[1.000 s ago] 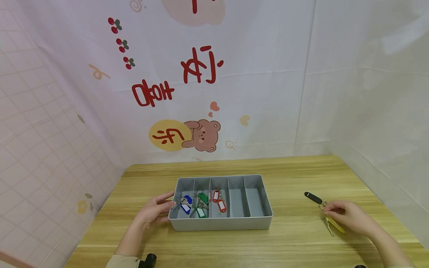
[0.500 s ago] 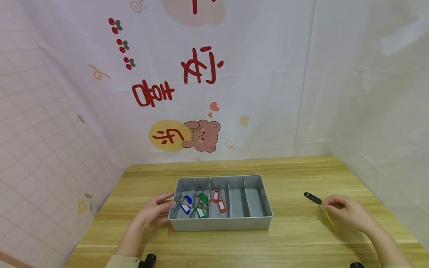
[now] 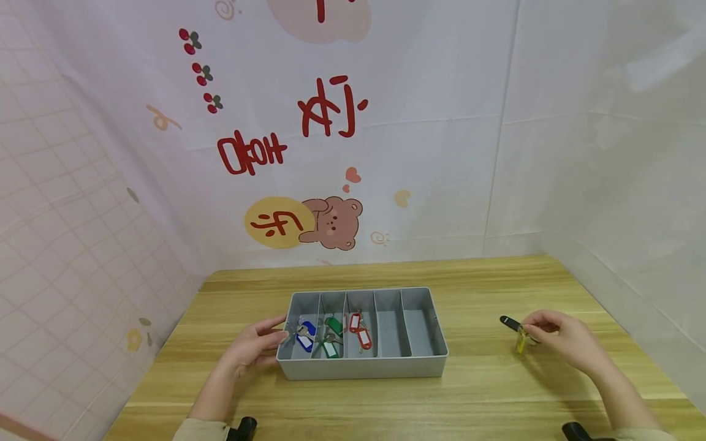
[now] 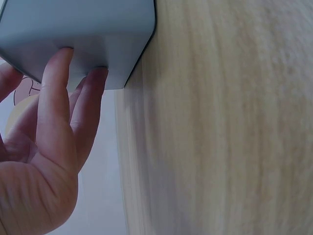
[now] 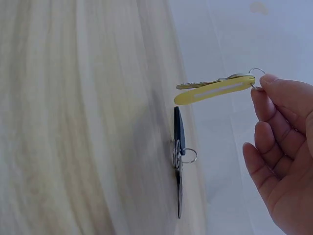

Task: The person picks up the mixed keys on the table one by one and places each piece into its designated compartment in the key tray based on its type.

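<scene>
My right hand (image 3: 565, 340) pinches the ring of a key with a yellow tag (image 5: 215, 91) between thumb and forefinger. Key and tag hang together from the ring, raised above the tabletop. Close under it on the table lies a key with a black tag (image 5: 179, 132), partly covered by the hand in the head view. My left hand (image 3: 255, 348) holds the left end of a grey compartment box (image 3: 361, 369), its thumb over the rim and fingertips against the outer end wall (image 4: 115, 54).
Keys with blue tags (image 3: 304, 344), green tags (image 3: 331, 349) and red tags (image 3: 364, 339) lie in the box's three left compartments. The two right compartments hold nothing. A printed cloth (image 3: 430, 153) hangs behind the wooden table (image 3: 469, 275).
My right hand has lifted the yellow-tagged key off the table and moved left and away from me, over the black-tagged key. My left hand stays on the box.
</scene>
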A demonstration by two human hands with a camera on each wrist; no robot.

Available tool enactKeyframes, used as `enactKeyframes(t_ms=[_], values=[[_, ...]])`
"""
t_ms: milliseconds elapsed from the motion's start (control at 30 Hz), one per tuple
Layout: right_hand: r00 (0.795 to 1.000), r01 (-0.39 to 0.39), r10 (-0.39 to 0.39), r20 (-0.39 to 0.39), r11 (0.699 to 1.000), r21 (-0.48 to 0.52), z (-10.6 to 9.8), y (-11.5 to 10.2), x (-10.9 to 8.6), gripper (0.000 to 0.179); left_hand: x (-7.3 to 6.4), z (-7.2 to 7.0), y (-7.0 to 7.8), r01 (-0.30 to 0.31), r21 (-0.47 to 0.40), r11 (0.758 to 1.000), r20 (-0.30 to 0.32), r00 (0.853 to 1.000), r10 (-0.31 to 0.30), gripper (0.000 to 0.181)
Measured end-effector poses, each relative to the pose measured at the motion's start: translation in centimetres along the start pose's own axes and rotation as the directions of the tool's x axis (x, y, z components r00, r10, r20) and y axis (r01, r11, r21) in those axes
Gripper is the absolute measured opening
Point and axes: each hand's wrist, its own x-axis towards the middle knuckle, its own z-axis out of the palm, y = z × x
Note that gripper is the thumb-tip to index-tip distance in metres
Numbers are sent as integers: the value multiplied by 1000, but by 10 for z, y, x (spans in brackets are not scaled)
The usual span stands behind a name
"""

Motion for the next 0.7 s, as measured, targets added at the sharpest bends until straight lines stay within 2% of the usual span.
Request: enactKeyframes(t_ms=[333, 700], values=[[1000, -27, 27, -8, 999, 36, 6, -10, 7, 6, 0, 0, 1, 6, -4, 1000, 3, 1000, -6, 73], [1000, -18, 19, -4, 994, 111, 14, -19, 12, 8, 0, 0, 1, 10, 1, 1000, -3, 1000, -10, 73]])
